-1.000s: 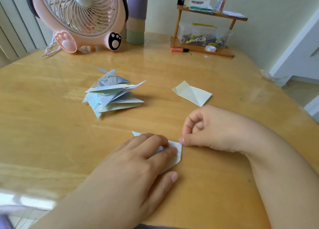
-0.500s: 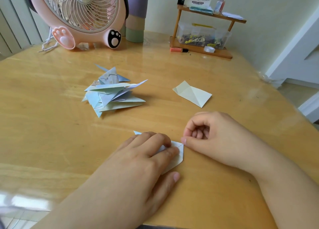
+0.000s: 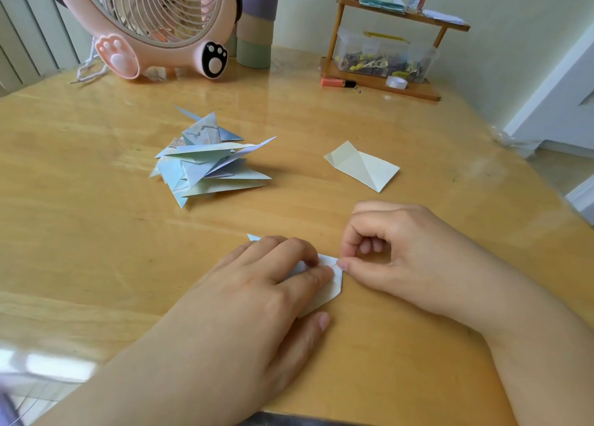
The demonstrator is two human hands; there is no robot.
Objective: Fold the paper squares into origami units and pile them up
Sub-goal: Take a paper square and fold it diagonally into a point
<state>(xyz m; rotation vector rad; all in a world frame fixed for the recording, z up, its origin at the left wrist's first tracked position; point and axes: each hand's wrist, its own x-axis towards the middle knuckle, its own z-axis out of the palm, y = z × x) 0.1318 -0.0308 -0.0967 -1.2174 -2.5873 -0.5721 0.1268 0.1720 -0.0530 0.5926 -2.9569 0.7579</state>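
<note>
1. Two hands work one pale paper unit (image 3: 332,286) lying flat on the wooden table (image 3: 96,233) near its front edge.
2. The left hand (image 3: 257,300) lies palm-down over most of the unit, its fingers pressing the paper onto the table.
3. The right hand (image 3: 395,252) has its fingers curled, with thumb and forefinger pinching the unit's right-hand corner.
4. The unit's long axis runs from far-left to near-right: a small blue tip pokes out beyond the left hand's knuckles, and the blunt white end shows by the thumb.
5. A pile of folded units (image 3: 205,162) in blue and pale green sits farther back to the left, points sticking out in many directions.
6. A single cream folded paper (image 3: 361,165) lies flat to the right of the pile, well apart from it, its long axis running far-left to near-right.
7. A pink fan (image 3: 154,24) and a small wooden shelf (image 3: 385,85) stand at the table's far edge.
</note>
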